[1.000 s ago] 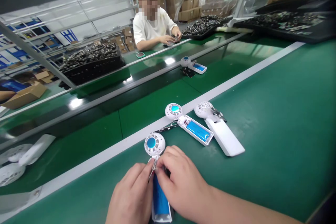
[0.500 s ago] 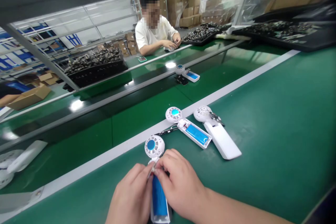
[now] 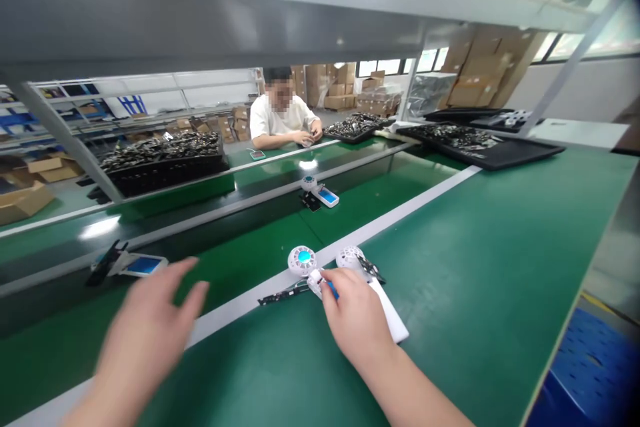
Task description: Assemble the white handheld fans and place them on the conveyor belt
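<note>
My right hand [image 3: 357, 313] is closed over the handle of a white handheld fan, its thumb and fingers hiding most of the blue battery. The fan's round head [image 3: 303, 260] points away from me, and a thin black circuit board [image 3: 283, 295] hangs from it on wires. Right beside it lies a second handheld fan, its white handle [image 3: 390, 313] partly behind my right hand. My left hand [image 3: 150, 320] is in the air over the belt, thumb and fingers apart, holding nothing. Beyond its fingertips another fan [image 3: 143, 265] with a blue battery and black board lies on the belt.
A green belt [image 3: 235, 267] runs between pale rails. Farther along it lies an opened fan [image 3: 325, 197]. Black trays [image 3: 520, 153] of dark parts stand at the back. Across the belt sits a person [image 3: 280, 117] handling something small. A grey shelf [image 3: 210, 27] hangs overhead.
Both hands have left the fan they were working on, which no longer lies in front of me. My left hand moved left and opened; my right moved onto another fan. The view shifted.
</note>
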The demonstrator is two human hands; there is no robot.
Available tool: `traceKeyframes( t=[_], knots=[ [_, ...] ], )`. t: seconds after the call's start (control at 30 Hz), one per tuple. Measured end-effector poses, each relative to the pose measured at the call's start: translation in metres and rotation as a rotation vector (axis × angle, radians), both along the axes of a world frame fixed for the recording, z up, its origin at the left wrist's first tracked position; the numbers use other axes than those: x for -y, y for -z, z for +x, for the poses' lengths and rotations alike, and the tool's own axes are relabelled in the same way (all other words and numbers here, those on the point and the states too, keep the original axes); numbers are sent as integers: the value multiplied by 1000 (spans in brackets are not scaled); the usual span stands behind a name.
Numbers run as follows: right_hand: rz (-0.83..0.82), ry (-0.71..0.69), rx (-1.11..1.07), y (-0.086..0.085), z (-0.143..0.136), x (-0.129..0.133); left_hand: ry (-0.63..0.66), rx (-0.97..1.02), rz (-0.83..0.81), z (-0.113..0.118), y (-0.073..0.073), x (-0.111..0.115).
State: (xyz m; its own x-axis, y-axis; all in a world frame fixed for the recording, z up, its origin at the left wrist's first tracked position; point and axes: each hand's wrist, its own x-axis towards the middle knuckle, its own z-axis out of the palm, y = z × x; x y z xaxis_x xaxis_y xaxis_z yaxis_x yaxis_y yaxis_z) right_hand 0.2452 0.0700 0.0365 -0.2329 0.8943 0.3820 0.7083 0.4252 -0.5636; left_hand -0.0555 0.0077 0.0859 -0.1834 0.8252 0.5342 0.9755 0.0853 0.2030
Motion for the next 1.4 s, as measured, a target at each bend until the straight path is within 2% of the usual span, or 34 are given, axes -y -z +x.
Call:
traceKeyframes(
  t=[0.07,0.13,0.2,0.27,0.4,0.5,0.6,0.7,0.83,0.93,1.03,1.1,1.27,1.4],
  knots=[
    [-38,7,115,-6,-1,-8,226,-77,-126,58,19,-10],
    [-59,6,198,-12,-5,-18,294,-94,-227,104,37,-19],
    [-81,12,265,-18,-10,-28,306,-82,-269,129,51,-28],
    [-115,27,327,-20,-16,-36,312,-57,-282,136,58,-36],
    [-157,34,338,-19,-25,-42,308,45,-299,127,56,-41],
    [-177,-42,252,-16,-27,-36,284,192,-316,117,49,-33],
    [-226,-164,136,-12,-30,-16,268,377,-370,106,45,-14],
    [-280,-282,29,-7,-38,15,249,607,-411,93,45,12],
    [-302,-330,-151,3,-54,49,250,882,-392,82,48,43],
    [-325,-328,-287,13,-63,59,254,809,-355,83,49,57],
    [-369,-364,-408,20,-66,61,194,721,-274,88,52,61],
    [-370,-392,-432,21,-67,63,203,658,-226,89,55,61],
    [-316,-416,-348,18,-65,66,395,394,-93,83,65,63],
    [-381,-411,-371,16,-64,64,471,234,-60,80,69,64]
  ],
)
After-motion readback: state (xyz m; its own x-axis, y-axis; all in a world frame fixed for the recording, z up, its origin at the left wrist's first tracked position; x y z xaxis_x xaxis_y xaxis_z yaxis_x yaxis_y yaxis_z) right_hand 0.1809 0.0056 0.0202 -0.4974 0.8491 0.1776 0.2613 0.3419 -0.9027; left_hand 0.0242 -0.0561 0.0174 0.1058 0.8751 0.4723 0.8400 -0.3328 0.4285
